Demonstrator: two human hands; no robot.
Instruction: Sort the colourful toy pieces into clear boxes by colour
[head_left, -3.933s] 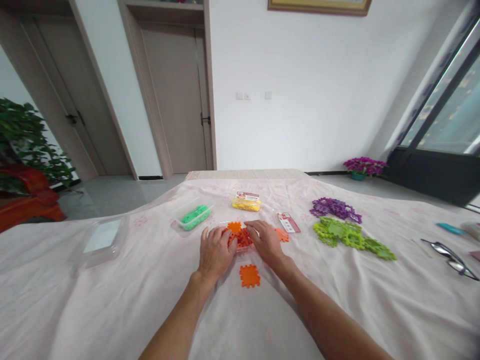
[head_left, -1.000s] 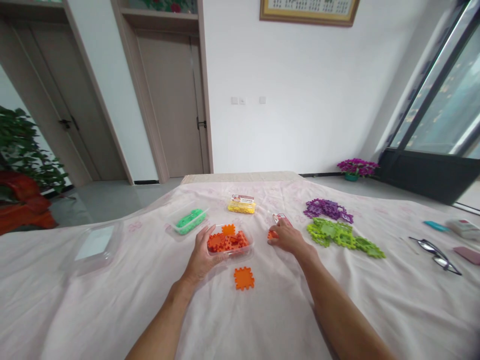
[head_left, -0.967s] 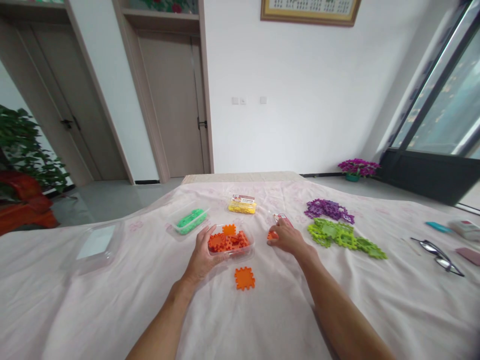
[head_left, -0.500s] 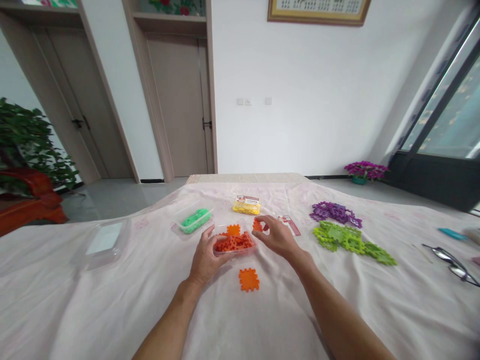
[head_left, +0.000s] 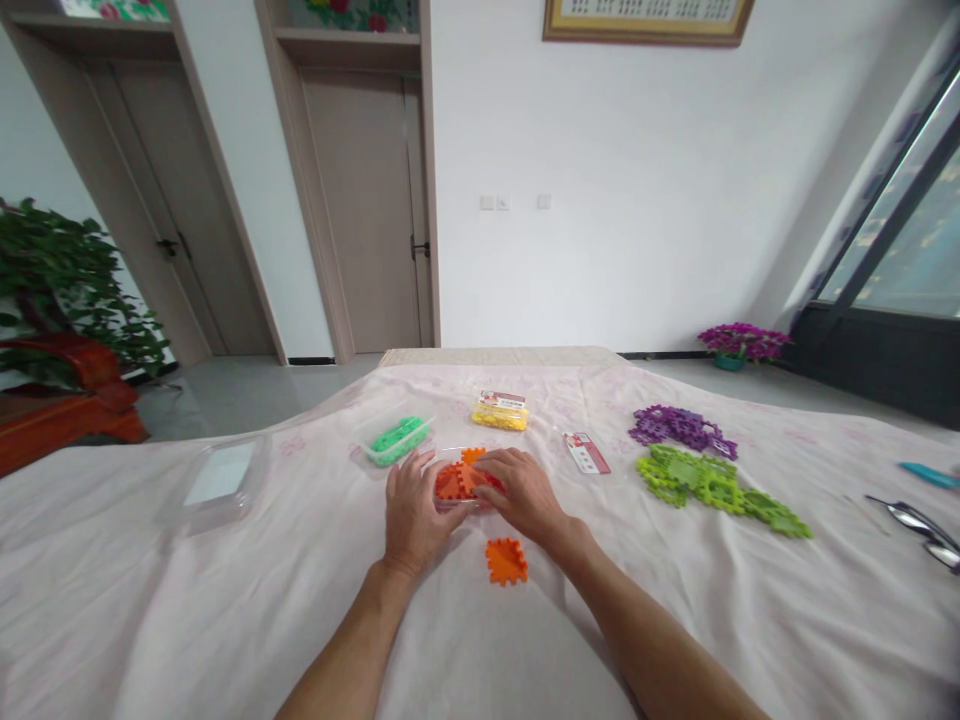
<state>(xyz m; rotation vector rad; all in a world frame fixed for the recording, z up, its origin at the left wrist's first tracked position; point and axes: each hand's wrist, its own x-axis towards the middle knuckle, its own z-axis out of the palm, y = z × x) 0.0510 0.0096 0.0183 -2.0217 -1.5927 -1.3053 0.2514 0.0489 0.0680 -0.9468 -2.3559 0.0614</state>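
Note:
A clear plastic box [head_left: 455, 482] full of orange toothed puzzle pieces sits on the pale pink sheet in front of me. My left hand [head_left: 411, 512] cups the box's left side, fingers curled round its edge. My right hand [head_left: 520, 492] lies over the box's right half, fingers bent down onto the orange pieces; whether it still pinches one is hidden. One loose orange piece [head_left: 506, 561] lies on the sheet just below my right wrist.
Behind the box stand a box of green pieces [head_left: 397, 439] and a box of yellow pieces [head_left: 499, 411]. A red label card [head_left: 587, 453], purple pieces [head_left: 679, 427] and a lime-green joined strip [head_left: 716, 486] lie right. Glasses [head_left: 919, 524] far right, clear lid [head_left: 217, 478] left.
My right hand picked an orange piece off the sheet near the label card and carried it left onto the box. My left hand stayed on the box.

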